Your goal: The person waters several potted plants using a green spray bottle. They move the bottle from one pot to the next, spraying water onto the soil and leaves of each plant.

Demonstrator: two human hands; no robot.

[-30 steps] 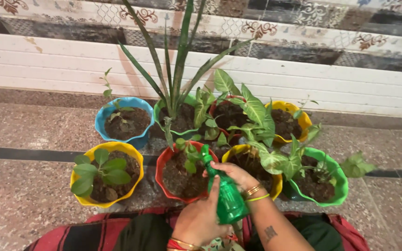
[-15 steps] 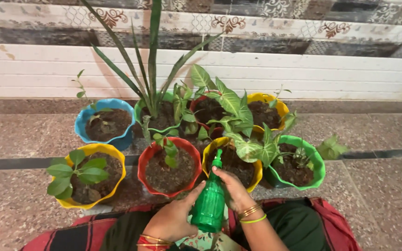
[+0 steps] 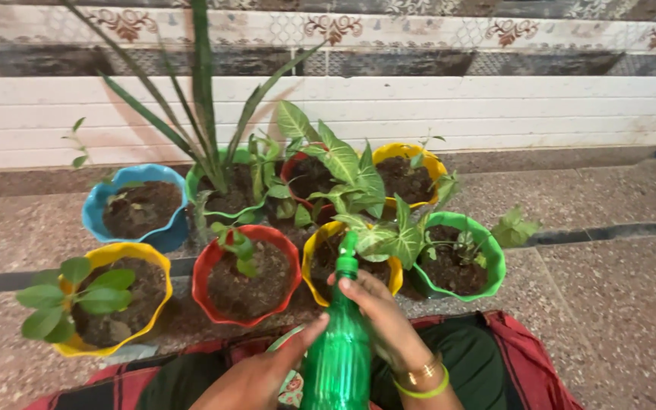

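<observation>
A green plastic spray bottle (image 3: 338,357) stands upright in front of me, its nozzle near the yellow pot (image 3: 314,253) in the front row. My right hand (image 3: 380,315) wraps the bottle's neck, a finger up by the nozzle. My left hand (image 3: 258,376) holds the bottle's lower body from the left. Just beyond my left hand sits a red pot (image 3: 208,264) of soil with a small seedling.
Several coloured pots of soil and plants stand in two rows on the stone floor: a yellow pot (image 3: 154,260) front left, a green pot (image 3: 491,254) front right, a blue pot (image 3: 93,206) behind. A white wall (image 3: 495,106) rises behind them. Red striped cloth (image 3: 533,357) covers my lap.
The view has shifted, so the pots now sit further left. The bottle has come closer and more upright, with both hands still on it.
</observation>
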